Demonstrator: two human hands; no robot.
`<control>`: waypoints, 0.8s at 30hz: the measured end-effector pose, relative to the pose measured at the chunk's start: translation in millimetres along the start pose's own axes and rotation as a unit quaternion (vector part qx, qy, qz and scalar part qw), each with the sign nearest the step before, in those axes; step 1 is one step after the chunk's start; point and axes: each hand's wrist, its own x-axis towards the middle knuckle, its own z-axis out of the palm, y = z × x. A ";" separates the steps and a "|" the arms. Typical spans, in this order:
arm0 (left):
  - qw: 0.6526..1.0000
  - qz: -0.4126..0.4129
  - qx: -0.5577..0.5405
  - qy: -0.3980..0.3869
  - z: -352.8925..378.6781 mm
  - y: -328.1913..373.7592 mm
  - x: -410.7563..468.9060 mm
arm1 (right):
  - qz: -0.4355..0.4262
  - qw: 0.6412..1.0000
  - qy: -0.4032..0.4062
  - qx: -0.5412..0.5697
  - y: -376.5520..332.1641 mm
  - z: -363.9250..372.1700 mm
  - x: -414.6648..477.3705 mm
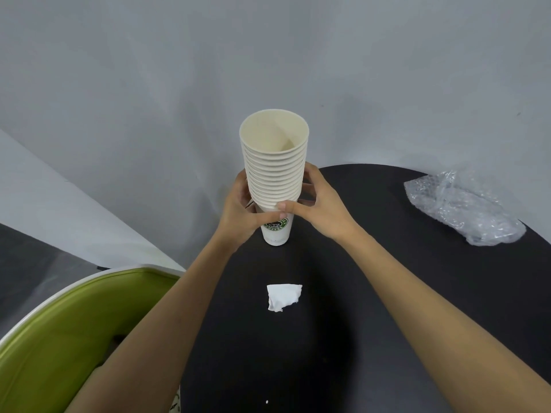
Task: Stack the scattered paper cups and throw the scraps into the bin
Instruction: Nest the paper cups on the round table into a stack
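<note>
Standing upright near the far edge of a round black table [387, 293]: one tall stack of paper cups [274, 174], rims nested close, top cup open and empty, bottom cup printed with a green coffee logo and resting on the tabletop.

Left hand [238, 210]: fingers curled round the left side of the stack, low down, thumb across the front.

Right hand [319, 204]: fingers curled round the right side, thumb pressed on the front just above the logo.

Scrap of crumpled white paper [283, 297]: lying on the table, nearer than the stack, apart from both hands.

Crumpled clear plastic wrap [462, 207]: on the table at far right, well apart from the stack.

Small white speck [267, 401]: near edge of the table.

Green chair with pale rim [74, 338]: near left, beside the table.
</note>
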 end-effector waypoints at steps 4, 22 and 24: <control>1.000 0.009 0.007 -0.013 -2.6 -5.5 4.5 | 0.004 1.000 0.007 0.007 1.6 -0.2 2.6; 0.999 0.006 0.038 -0.005 -6.0 -8.3 -9.0 | 0.003 1.000 0.012 -0.004 1.2 5.2 -7.8; 0.999 0.004 0.037 -0.009 -7.8 -5.4 -10.3 | 0.005 1.000 0.015 -0.009 0.1 5.0 -8.7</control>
